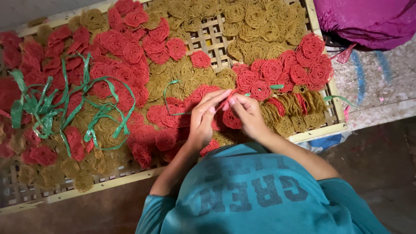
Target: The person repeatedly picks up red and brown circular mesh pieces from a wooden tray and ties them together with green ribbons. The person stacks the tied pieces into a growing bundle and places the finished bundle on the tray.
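Both hands meet over the middle of a woven bamboo tray [203,39] spread with red lacy discs [117,43] and yellow lacy discs [255,19]. The left hand [203,119] and right hand [248,113] pinch together a small stack of red discs [225,113], fingertips closed on it and on a thin green strip [168,93]. A tangle of green plastic strips [65,104] lies well to the left.

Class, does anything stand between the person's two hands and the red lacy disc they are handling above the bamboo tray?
Nothing visible does. The left hand and right hand already pinch the red round lacy disc at their fingertips. A thin green plastic strip runs up to the fingers but blocks nothing.
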